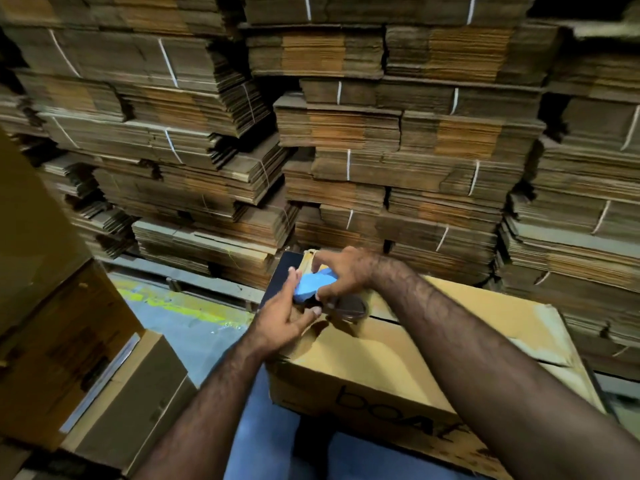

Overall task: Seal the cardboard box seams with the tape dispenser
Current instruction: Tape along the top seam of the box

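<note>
Tape dispenser (313,289) on cardboard box (398,362), flattened-carton stacks (398,150) behind

Most of the blue tape dispenser (313,287) was covered by the right hand (341,273) and left hand (282,318), so the blade couldn't be made out. The tape roll (349,308) was blurred. The cardboard box (398,362) was cut off at the bottom edge, its printed lettering only partly shown.

Both bare forearms are reaching forward; the right hand (341,271) is curling its fingers closed, the left hand (282,318) is cupping just below-left, fingers half spread.
</note>
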A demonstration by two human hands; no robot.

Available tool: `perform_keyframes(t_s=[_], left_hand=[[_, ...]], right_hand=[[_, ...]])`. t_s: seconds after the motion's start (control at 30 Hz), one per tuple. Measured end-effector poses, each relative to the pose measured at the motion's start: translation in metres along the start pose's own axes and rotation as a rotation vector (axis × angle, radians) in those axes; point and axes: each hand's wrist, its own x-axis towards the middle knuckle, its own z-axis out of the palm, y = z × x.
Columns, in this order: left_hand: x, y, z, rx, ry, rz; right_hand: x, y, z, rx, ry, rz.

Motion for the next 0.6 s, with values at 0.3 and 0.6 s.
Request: perform_keyframes(t_s=[0.3, 0.6], left_hand=[[0.000, -0.003, 0.012, 0.066, 0.011, -0.021], [-0.004, 0.010, 0.009, 0.309, -0.012, -0.063]], right_hand=[[0.002, 0.020, 0.008, -0.057, 0.096, -0.126], [-0.009, 0.031, 0.019, -0.171, 0.075, -0.098]])
